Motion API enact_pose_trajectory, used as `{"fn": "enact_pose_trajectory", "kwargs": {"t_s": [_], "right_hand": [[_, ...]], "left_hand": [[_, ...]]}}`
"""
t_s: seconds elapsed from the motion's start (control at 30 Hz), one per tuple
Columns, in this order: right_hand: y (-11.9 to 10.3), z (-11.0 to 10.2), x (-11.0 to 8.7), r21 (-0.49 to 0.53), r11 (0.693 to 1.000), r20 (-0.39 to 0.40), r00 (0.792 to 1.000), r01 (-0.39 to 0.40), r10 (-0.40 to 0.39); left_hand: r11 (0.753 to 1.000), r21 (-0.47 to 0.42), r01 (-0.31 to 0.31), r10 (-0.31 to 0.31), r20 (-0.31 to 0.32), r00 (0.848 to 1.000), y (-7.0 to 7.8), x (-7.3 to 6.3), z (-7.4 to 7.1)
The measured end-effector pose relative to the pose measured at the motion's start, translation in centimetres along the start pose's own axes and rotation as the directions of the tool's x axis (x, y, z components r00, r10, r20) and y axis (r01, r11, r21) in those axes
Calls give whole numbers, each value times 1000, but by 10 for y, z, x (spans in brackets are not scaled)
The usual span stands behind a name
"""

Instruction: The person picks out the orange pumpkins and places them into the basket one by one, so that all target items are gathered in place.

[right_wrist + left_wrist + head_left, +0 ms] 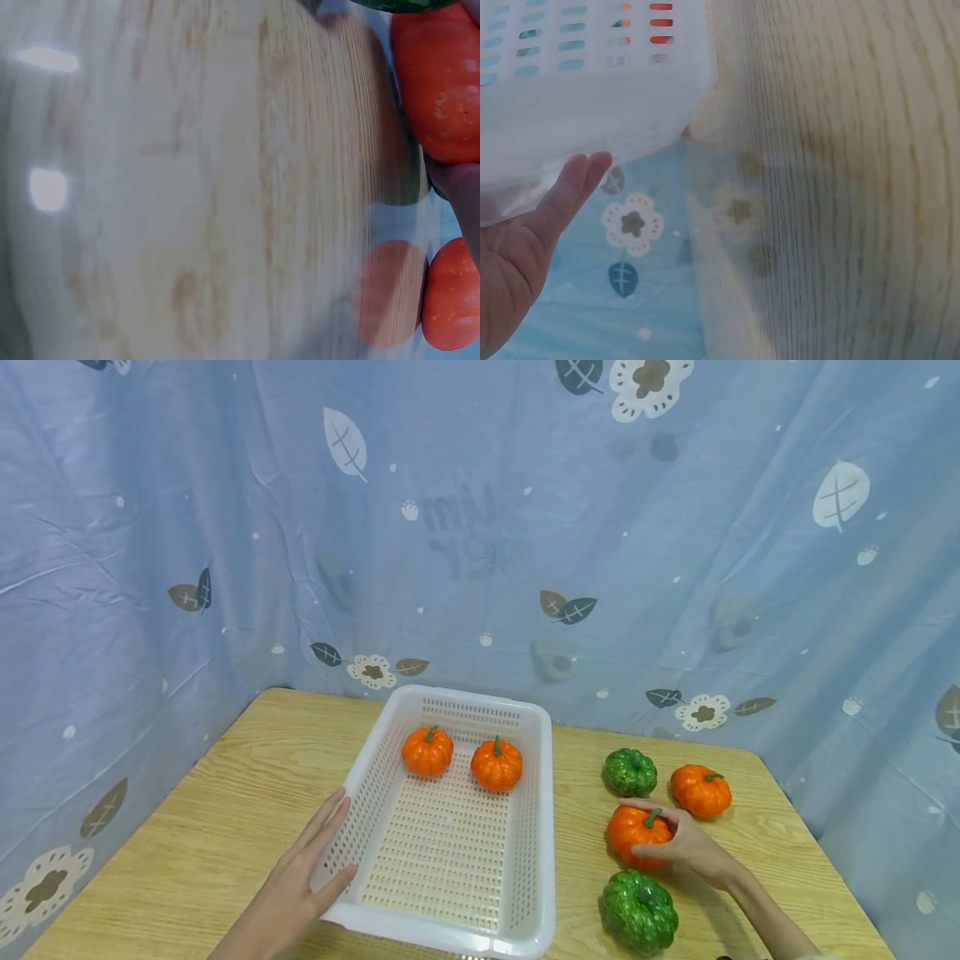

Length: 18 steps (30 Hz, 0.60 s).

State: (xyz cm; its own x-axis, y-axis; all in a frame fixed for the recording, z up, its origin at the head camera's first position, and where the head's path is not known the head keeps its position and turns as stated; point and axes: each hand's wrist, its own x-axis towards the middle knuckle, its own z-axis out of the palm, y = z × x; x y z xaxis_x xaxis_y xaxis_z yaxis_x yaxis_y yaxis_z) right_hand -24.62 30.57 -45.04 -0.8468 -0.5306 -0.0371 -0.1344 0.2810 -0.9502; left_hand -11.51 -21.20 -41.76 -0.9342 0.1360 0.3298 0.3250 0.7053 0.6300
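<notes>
My right hand point(696, 847) grips a small orange pumpkin point(632, 837) with a green stem, thumb and fingers on either side of it. In the right wrist view this pumpkin point(442, 82) shows at the right edge, partly cut off. My left hand point(296, 877) rests with straight fingers against the left side of a white plastic basket point(546, 827). From the left wrist, its fingers point(568, 184) appear against the basket's lower wall. Inside the basket, toward the back, sit two orange pumpkins, one on the left point(427, 752) and one on the right point(497, 766).
Behind the held pumpkin is a green pumpkin point(630, 772); a larger green one point(640, 912) lies in front. Another orange pumpkin point(701, 791) stands at the back right. Under everything is a wood-grain table point(187, 827), with a blue patterned curtain point(480, 527) behind and beside it.
</notes>
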Motion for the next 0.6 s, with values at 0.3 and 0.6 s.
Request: {"fn": "enact_pose_trajectory", "kwargs": {"t_s": [0.3,0.6], "right_hand": [[-11,0,-6,-140,990,-198,980,7,-35],[-24,-1,-8,-147,989,-227,974,-27,-7]], "left_hand": [[1000,3,-20,20,-11,1000,-1,0,0],[999,7,-40,40,-30,999,-2,-1,1]]}}
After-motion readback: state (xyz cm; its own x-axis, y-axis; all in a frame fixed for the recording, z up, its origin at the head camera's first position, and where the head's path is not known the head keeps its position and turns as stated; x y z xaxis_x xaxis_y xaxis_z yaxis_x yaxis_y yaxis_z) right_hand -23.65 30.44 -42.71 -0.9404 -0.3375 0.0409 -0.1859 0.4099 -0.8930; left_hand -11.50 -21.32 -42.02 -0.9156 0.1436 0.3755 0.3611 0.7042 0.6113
